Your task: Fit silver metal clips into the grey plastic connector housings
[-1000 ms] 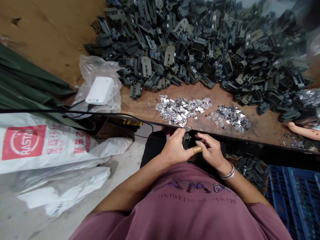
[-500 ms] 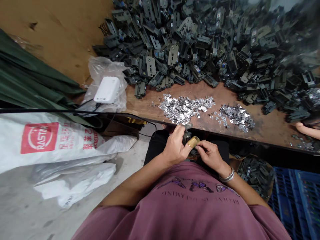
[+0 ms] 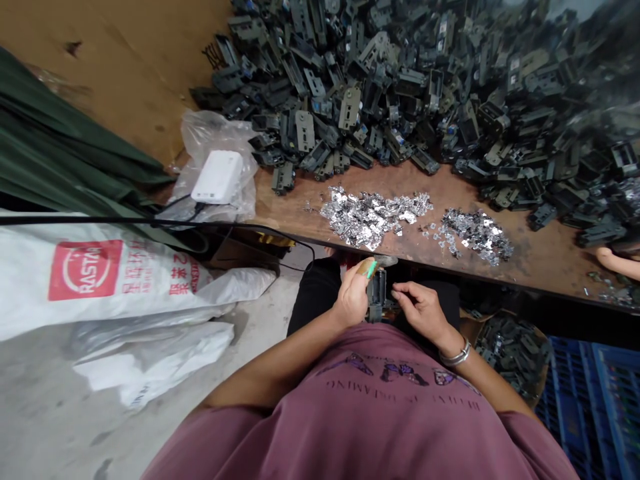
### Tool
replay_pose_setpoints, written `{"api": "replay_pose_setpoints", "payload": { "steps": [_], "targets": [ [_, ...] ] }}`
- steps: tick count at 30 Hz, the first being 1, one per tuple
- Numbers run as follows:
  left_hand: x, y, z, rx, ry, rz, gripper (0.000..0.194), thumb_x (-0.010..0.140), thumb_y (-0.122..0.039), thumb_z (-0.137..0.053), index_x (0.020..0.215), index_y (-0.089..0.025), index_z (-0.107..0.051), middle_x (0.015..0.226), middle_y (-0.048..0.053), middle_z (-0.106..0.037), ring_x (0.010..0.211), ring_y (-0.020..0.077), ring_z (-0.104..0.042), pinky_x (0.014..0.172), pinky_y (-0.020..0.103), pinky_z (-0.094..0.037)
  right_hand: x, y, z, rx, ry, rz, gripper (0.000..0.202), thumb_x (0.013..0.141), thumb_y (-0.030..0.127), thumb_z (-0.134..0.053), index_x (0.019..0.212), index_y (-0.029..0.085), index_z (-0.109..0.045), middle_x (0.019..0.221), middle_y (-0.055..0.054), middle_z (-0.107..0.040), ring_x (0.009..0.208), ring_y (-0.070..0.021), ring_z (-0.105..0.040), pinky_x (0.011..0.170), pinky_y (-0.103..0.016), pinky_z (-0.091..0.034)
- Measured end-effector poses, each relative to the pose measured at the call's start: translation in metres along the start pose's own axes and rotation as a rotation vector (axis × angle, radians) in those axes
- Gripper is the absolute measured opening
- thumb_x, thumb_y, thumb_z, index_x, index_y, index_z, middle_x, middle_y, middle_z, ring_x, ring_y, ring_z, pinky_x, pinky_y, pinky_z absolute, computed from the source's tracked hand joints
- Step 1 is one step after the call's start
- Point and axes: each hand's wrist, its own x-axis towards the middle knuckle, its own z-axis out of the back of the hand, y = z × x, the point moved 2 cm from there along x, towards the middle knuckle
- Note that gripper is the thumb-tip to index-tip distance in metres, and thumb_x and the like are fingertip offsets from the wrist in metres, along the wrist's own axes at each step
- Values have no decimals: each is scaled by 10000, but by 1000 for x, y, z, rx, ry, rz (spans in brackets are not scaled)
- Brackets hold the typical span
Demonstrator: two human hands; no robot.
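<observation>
My left hand (image 3: 353, 293) is closed round a dark grey plastic housing (image 3: 379, 288) held above my lap, just below the table edge. Its thumb wears a yellowish cover with a bright green patch. To the right of the housing is my right hand (image 3: 421, 308), thumb and forefinger brought together; whatever they pinch is too small to make out. A pile of shiny metal pieces (image 3: 367, 217) lies on the table beyond my hands, with a second metal pile (image 3: 477, 233) to its right.
Dark plastic housings (image 3: 350, 107) are heaped across the back of the wooden table (image 3: 305, 217). A white device (image 3: 217, 177) sits on clear plastic at the left. White sacks (image 3: 150, 273), blue crates (image 3: 575, 387) and a box of dark parts (image 3: 515, 353) flank me. Another person's hand (image 3: 617, 261) is at far right.
My left hand has turned, bringing the housing into fuller view and moving its covered thumb up and left, away from my right hand. My right hand has barely moved.
</observation>
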Motion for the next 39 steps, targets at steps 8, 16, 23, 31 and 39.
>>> {"api": "replay_pose_setpoints", "payload": {
  "steps": [8, 16, 23, 31, 39],
  "targets": [
    [-11, -30, -16, 416, 126, -401, 402, 746, -429, -730, 1044, -168, -655, 860, 54, -593, 783, 196, -552, 728, 333, -486, 0, 2, -1, 25, 40, 1, 165, 912, 243, -545, 882, 196, -700, 755, -39, -729, 634, -149, -671, 598, -250, -527],
    [-17, -38, -21, 768, 118, -819, 286, 750, -352, -725, 900, -163, -571, 768, 4, -453, 705, 162, -444, 640, 309, -396, -3, -3, -7, 40, 35, 41, 189, 886, 193, -511, 916, 179, -697, 768, -44, -733, 640, -144, -673, 607, -242, -531],
    [-15, -33, -18, 850, 151, -991, 143, 911, -214, -451, 771, -189, -439, 729, -12, -379, 655, 138, -397, 589, 296, -351, -2, -2, -10, 87, 55, -10, 176, 906, 242, -540, 814, 189, -681, 724, -24, -698, 612, -130, -630, 604, -238, -511],
    [-12, -29, -13, 863, 139, -1019, 139, 914, -171, -407, 804, -177, -492, 726, 6, -411, 667, 153, -435, 596, 303, -377, -4, -5, -12, 96, 73, -61, 168, 903, 277, -563, 827, 191, -687, 674, -20, -677, 588, -139, -616, 592, -250, -500],
    [-9, -29, -17, 1014, 81, -965, 223, 900, -389, -538, 846, -183, -471, 769, 3, -419, 682, 155, -443, 598, 297, -408, -6, -8, -13, 91, 54, -40, 173, 870, 206, -525, 853, 201, -697, 727, -22, -709, 614, -145, -638, 594, -252, -510]
  ]
}}
